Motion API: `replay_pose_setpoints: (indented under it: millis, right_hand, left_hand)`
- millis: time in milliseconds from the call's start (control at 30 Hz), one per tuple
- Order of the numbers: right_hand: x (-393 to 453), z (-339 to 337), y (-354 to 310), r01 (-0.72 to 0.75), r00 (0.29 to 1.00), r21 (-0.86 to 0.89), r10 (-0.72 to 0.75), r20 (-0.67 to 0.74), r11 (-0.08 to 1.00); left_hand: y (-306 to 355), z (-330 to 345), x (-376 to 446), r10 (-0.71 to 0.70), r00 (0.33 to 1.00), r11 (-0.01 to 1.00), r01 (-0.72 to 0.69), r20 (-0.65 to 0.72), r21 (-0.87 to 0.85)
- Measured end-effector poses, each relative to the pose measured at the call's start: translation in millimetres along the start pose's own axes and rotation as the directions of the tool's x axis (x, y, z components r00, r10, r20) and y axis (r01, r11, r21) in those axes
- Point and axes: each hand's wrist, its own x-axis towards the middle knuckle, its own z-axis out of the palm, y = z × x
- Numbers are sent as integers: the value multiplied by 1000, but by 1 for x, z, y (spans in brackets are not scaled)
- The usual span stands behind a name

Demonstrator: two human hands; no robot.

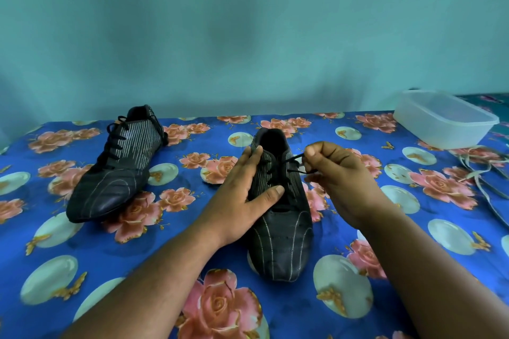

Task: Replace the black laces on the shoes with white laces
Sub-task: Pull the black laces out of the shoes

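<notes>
A black shoe stands in the middle of the table, toe towards me. My left hand lies on its left side with straight fingers, the thumb pressing across the lacing. My right hand pinches the black lace near the top eyelets and holds it out to the right. A second black shoe, fully laced in black, lies tilted at the left. White laces lie loose at the right edge.
A translucent plastic container stands at the back right, just behind the white laces. A blue flowered cloth covers the table. A teal wall rises right behind the table's far edge.
</notes>
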Motion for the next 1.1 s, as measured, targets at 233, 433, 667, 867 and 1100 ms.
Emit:
replay_pose_setpoints:
  millis: [233,433,667,867,1100]
  right_hand:
    - [1,-1,-5,-62,986,108,78,-149,992]
    - [-2,2,-7,20,992,-344,-63,-114,939]
    - [-2,-4,-5,52,991,-415,-99,-93,909]
    - [2,-6,-7,141,937,-108,-168,-308,984]
    - [9,-12,9,33,911,-451,-213,-353,892]
  left_hand:
    - [-1,0,0,-1,1000,1000,1,10,-2]
    - [0,0,0,0,1000,1000,0,6,-11]
    - [1,0,0,0,1000,1000,0,11,-5]
    - [0,-1,0,-5,1000,1000,4,10,13]
    - [-2,0,0,3,1000,1000,-3,16,-12]
